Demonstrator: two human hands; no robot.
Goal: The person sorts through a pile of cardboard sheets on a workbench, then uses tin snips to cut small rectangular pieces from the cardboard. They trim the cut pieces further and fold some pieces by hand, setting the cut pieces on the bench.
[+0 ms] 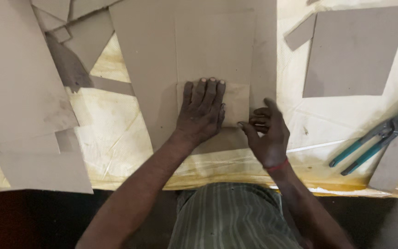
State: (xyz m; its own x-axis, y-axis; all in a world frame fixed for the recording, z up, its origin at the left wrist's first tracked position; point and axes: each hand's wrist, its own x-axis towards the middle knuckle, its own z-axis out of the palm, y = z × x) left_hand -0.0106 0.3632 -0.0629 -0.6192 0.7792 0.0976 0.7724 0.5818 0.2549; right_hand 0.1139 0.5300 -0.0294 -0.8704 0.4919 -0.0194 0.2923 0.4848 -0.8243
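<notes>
Currently a small pale, yellow-stained rectangular sheet point(237, 103) is pinned flat under the left hand point(202, 113), whose fingers are laid out straight and close together, palm down, nothing being gripped. The sheet lies on a large grey-brown cardboard panel point(157, 69), near the front edge of the worktable covered with stained cream sheeting point(111, 129), directly before the person. The right hand point(268, 133) is placed just beside the sheet's lower right corner, its fingers curled loosely inward; whether the corner itself is being pinched cannot be told, since the fingertips are partly hidden.

For the pressing to be done well, it is judged that even pressure should be kept across the whole palm, so that the sheet is not allowed to slide or wrinkle, and that its edges should be held parallel to the panel beneath while the free corner is handled.

No container is seen anywhere on the table, so nothing is held in one. Loose items only are laid about: a square grey cardboard piece point(353, 50) well apart at the upper right, overlapping grey cardboard offcuts point(24, 92) at the left, and a pair of shears with teal handles point(374, 140) lying at the right edge, untouched.
</notes>
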